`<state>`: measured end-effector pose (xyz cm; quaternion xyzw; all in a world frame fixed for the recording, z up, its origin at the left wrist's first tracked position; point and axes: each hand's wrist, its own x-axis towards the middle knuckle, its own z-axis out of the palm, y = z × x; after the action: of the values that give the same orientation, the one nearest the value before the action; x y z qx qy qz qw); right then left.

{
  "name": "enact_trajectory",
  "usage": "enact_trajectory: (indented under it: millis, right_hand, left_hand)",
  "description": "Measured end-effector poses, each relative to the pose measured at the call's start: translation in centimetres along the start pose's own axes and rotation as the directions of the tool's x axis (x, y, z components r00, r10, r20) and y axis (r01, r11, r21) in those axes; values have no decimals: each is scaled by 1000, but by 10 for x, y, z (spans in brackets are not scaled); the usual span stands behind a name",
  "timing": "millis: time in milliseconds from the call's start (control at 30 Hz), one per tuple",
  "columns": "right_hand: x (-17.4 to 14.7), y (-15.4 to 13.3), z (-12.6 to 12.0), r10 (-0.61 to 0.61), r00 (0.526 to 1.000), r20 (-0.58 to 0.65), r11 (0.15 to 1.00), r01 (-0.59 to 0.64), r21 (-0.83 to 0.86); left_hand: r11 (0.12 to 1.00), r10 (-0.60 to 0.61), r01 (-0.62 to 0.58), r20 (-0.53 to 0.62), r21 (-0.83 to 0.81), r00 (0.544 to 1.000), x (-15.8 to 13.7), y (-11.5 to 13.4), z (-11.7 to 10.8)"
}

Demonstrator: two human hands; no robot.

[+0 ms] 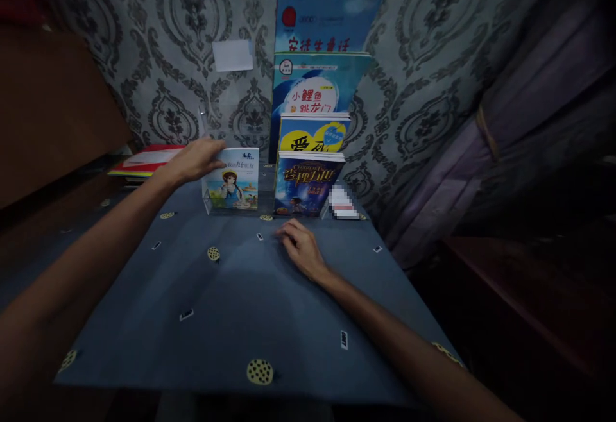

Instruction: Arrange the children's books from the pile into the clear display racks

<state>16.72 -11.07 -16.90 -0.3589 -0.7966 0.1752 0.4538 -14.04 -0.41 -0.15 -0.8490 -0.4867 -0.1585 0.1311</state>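
Observation:
My left hand point(199, 160) is closed on the upper left edge of a small white picture book point(234, 181) with a girl in a yellow hat on its cover. That book stands upright in the left part of a clear display stand point(206, 204). My right hand point(303, 249) is low over the tablecloth, empty, its fingers loosely bent and pointing left. Just beyond it, a dark blue book point(305, 188) fronts the stand's right column. Behind it rise a yellow-and-blue book point(312, 133), a teal book point(315, 85) and a taller blue book point(327, 21).
A blue cloth with pineapple prints covers the table point(226, 332). Red and white books or papers point(149, 160) lie at the back left, near a brown box-like object point(52, 114). Patterned wallpaper point(423, 43) stands behind, with a tied curtain point(481, 146) at the right.

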Motion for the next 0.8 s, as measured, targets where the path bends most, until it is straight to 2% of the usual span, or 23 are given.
enact_trajectory:
  millis: [267, 400, 533, 667, 800]
  right_hand:
    - [31, -15, 27, -57, 998, -15, 998, 56, -16]
    - [55, -17, 49, 14, 999, -41, 998, -17, -59]
    - [71, -10, 70, 80, 994, -74, 993, -86, -86]
    - [71, -5, 83, 55, 992, -117, 992, -67, -103]
    - [61, -5, 91, 44, 996, -81, 989, -55, -139]
  left_hand:
    - [1000, -3, 2, 56, 30, 998, -4, -2, -1]
    - [996, -35, 27, 85, 90, 996, -5, 5, -7]
    - [990, -97, 89, 64, 110, 993, -2, 13, -7]
    - [985, -159, 158, 22, 65, 987, 1, 19, -2]
    - [982, -187, 187, 10, 22, 982, 4, 28, -2]
